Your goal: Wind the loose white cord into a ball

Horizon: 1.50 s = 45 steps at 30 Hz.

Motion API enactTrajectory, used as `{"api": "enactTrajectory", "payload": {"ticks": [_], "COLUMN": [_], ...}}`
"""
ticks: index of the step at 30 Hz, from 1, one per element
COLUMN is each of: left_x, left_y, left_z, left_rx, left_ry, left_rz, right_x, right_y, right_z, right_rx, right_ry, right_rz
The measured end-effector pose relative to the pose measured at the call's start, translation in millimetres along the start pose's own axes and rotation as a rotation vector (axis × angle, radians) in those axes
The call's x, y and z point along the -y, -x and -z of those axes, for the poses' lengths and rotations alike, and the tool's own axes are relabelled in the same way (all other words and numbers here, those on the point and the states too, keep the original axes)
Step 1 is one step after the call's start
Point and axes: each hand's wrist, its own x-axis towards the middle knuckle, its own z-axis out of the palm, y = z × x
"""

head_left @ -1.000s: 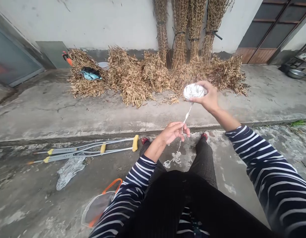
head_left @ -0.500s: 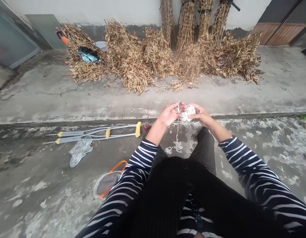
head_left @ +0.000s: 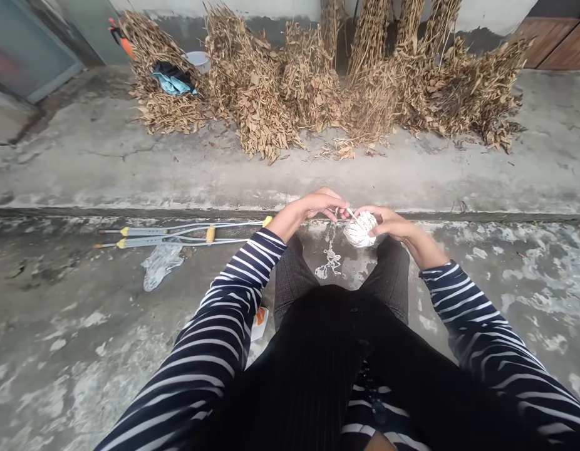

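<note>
A white ball of cord [head_left: 360, 230] with thin dark flecks is gripped in my right hand [head_left: 386, 222], its fingers curled round the right side and top. Just left of it, my left hand [head_left: 325, 203] pinches the white strand that runs to the ball. From below my left hand the loose cord [head_left: 331, 258] hangs down and gathers in a small tangle above the ground between my knees; whether it touches the ground I cannot tell.
Crutches [head_left: 191, 235] lie on the concrete at left, beside a crumpled clear plastic bag [head_left: 162, 266]. A raised concrete ledge [head_left: 200, 172] runs across, with dried plant bundles [head_left: 266, 94] against the wall. A white and orange item [head_left: 258, 322] shows partly behind my left sleeve.
My left hand has turned over, from palm up with cord looped on the fingers to a pinch near the ball. The ball is lower in view, and the camera has tilted down.
</note>
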Motion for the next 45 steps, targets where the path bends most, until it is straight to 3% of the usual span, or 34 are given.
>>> {"api": "enactTrajectory", "payload": {"ticks": [3, 9, 18, 23, 27, 32, 38, 45], "left_x": [8.2, 23.6, 34.2, 26.1, 17.0, 8.4, 2.6, -5.5], "left_y": [-6.8, -15.6, -19.9, -16.1, -22.7, -24.2, -25.3, -40.6], "left_z": [5.9, -3.7, -17.6, -26.3, -32.9, -42.8, -49.9, -46.8], "left_rx": [-0.006, 0.009, 0.068, -0.012, -0.095, -0.187, -0.199, -0.215], "left_ry": [-0.042, -0.014, 0.213, 0.249, 0.149, 0.067, 0.099, 0.125], "left_rz": [0.043, 0.085, -0.098, -0.217, -0.227, -0.269, -0.323, -0.361], "right_x": [-1.5, -8.4, -11.3, -0.2, 7.6, 25.2, 60.6, 86.8], "right_y": [1.2, 3.4, 5.1, 6.8, 9.0, 14.2, 21.5, 33.2], "right_z": [-2.8, -3.2, 8.9, 9.9, 7.0, 10.0, 21.5, 29.6], "right_rx": [0.014, -0.036, -0.147, -0.210, -0.217, -0.215, -0.266, -0.335], "right_ry": [-0.082, -0.230, -0.342, -0.378, -0.408, -0.358, -0.210, -0.224], "right_rz": [0.018, 0.025, 0.012, -0.032, -0.053, 0.012, 0.128, 0.087]}}
